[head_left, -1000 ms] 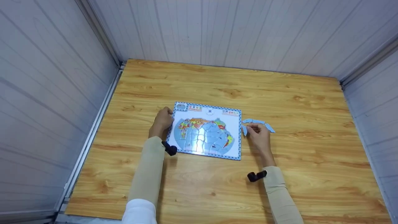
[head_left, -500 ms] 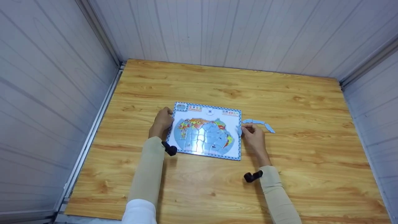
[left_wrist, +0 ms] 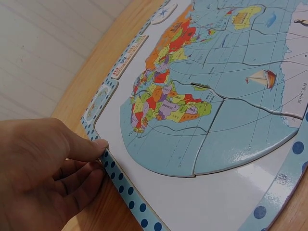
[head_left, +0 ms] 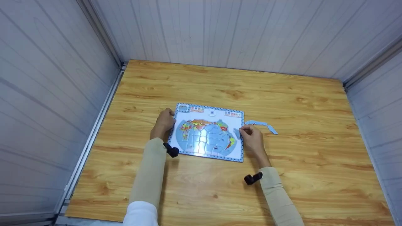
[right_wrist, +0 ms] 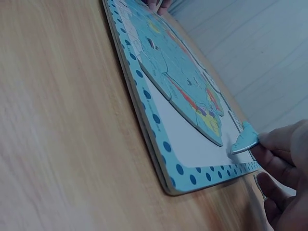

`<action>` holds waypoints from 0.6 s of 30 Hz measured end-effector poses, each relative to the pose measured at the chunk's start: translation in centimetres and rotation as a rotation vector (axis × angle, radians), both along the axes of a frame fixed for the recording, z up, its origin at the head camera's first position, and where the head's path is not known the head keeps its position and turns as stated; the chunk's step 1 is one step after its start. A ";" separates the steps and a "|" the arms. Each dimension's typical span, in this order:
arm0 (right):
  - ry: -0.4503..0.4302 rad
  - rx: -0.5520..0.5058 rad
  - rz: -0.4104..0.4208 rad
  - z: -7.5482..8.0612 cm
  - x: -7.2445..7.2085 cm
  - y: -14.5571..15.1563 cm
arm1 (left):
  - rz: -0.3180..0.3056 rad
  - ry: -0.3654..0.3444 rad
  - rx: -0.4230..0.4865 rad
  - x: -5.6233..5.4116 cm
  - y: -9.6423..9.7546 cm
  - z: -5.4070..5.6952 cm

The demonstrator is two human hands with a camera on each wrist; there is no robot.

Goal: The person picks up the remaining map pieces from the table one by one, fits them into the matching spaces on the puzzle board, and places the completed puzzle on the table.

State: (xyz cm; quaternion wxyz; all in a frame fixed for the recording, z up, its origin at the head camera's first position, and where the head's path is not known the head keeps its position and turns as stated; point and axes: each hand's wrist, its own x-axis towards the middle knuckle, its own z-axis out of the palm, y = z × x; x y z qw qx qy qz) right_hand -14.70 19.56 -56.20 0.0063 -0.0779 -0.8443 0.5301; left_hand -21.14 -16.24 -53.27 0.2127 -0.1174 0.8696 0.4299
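Note:
A world map jigsaw puzzle board (head_left: 207, 114) with a blue dotted border lies on the wooden table, many of its pieces fitted together into a blue oval. At the board's left edge is my left hand (head_left: 164, 121); in the left wrist view its thumb lies on the border and its fingers curl beside the edge, gripping it. My right hand (head_left: 253, 138) pinches a light blue puzzle piece (right_wrist: 245, 138) between thumb and fingers. In the right wrist view this piece is tilted over the white part of the board, near the rim of the assembled map.
Several loose blue puzzle pieces (head_left: 260, 122) lie in a row just right of the board. Pale panel walls (head_left: 220, 34) stand behind and to both sides of the table (head_left: 301, 188). A black wrist camera (head_left: 253, 178) sits on each sleeve.
My right hand has moved left from beside the loose pieces, carrying one puzzle piece over the board's right side. The left hand stays at the board's left edge.

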 end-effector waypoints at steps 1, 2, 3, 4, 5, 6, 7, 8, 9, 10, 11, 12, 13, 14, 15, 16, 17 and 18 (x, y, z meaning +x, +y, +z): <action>-0.007 -0.002 0.008 0.0 0.0 0.0 | 0.002 -0.004 0.004 0.0 0.0 0.0; -0.015 0.001 0.016 0.0 0.0 -0.1 | 0.003 -0.005 0.006 0.0 0.0 0.1; -0.026 0.000 0.023 0.0 0.0 -0.1 | 0.003 -0.008 0.007 0.0 0.0 0.1; -0.040 0.000 0.028 0.1 0.0 -0.1 | 0.005 -0.009 0.007 0.0 0.0 0.1; -0.052 0.003 0.034 0.1 0.0 -0.2 | 0.004 -0.010 0.008 0.0 0.0 0.2; -0.064 0.006 0.040 0.1 0.0 -0.2 | 0.004 -0.012 0.006 0.0 0.0 0.2; -0.078 0.008 0.045 0.1 0.0 -0.2 | 0.005 -0.013 0.005 0.0 0.1 0.2; -0.088 0.009 0.050 0.1 0.0 -0.2 | 0.006 -0.016 0.007 0.0 0.1 0.2; -0.100 0.000 0.050 0.2 0.0 -0.3 | 0.007 -0.016 0.007 0.0 0.1 0.2; -0.108 -0.002 0.053 0.2 0.0 -0.3 | 0.009 -0.016 0.009 0.0 0.1 0.2; -0.116 -0.002 0.054 0.2 0.0 -0.3 | 0.009 -0.017 0.011 0.0 0.1 0.2; -0.122 -0.002 0.056 0.2 0.0 -0.3 | 0.008 -0.017 0.012 0.0 0.1 0.2; -0.127 0.000 0.058 0.2 0.0 -0.4 | 0.009 -0.016 0.015 0.0 0.1 0.2; -0.132 0.003 0.061 0.3 0.0 -0.4 | 0.009 -0.015 0.017 0.0 0.1 0.2; -0.137 0.004 0.061 0.3 0.0 -0.4 | 0.009 -0.013 0.018 0.0 0.1 0.2; -0.135 0.015 0.064 0.4 0.0 -0.5 | 0.009 -0.014 0.019 0.0 0.1 0.2; -0.131 0.025 0.067 0.4 -0.1 -0.5 | 0.009 -0.013 0.017 0.0 0.1 0.2; -0.127 0.034 0.071 0.4 -0.1 -0.6 | 0.009 -0.011 0.016 0.0 0.0 0.1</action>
